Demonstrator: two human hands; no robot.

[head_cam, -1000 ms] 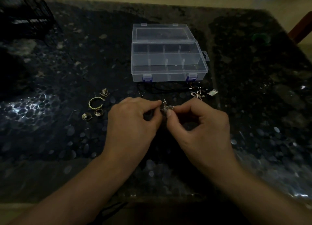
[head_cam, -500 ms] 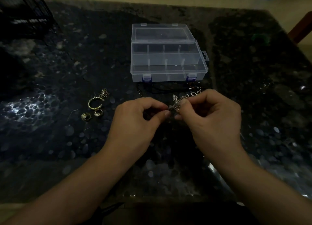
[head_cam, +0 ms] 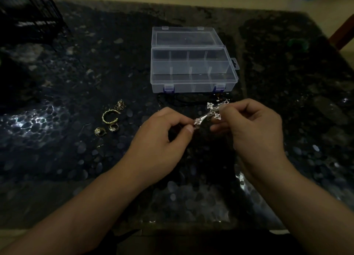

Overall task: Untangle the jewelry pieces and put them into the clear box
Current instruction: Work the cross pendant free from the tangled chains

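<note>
We hold a silver cross pendant (head_cam: 207, 114).
Our left hand (head_cam: 161, 140) and right hand (head_cam: 252, 128) both pinch it, in front of the clear box (head_cam: 193, 82).

The scene is dimly lit; glare is seen on the glossy tabletop (head_cam: 28, 120) at left, and edges are blurred.

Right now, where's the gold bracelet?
The gold bracelet lies on the dark table, left of the left hand, among small gold rings and below-left of the clear box.
</note>
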